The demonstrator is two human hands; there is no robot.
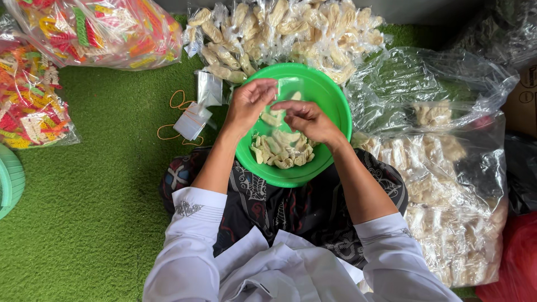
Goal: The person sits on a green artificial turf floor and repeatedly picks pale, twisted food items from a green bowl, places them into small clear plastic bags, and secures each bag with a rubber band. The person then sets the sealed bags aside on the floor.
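A green artificial-grass mat (100, 184) covers the floor. On it lie bags of colourful snacks (95, 28), a heap of small packets of pale crackers (279, 28), large clear bags (447, 184) of the same crackers, loose rubber bands (178, 102), a stack of small empty plastic bags (192, 120) and a pale green basket (8, 179).

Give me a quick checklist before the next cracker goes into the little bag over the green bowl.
1. Small clear bag held over the bowl by both hands, left hand and right hand: ok.
2. Bag mouth open: cannot tell, the plastic is too clear.
3. Pale crackers left in the green bowl: ok.
4. Bowl steady on the lap: ok.
5. Rubber bands within reach on the green mat: ok.
6. Spare empty bags beside the bowl: ok.
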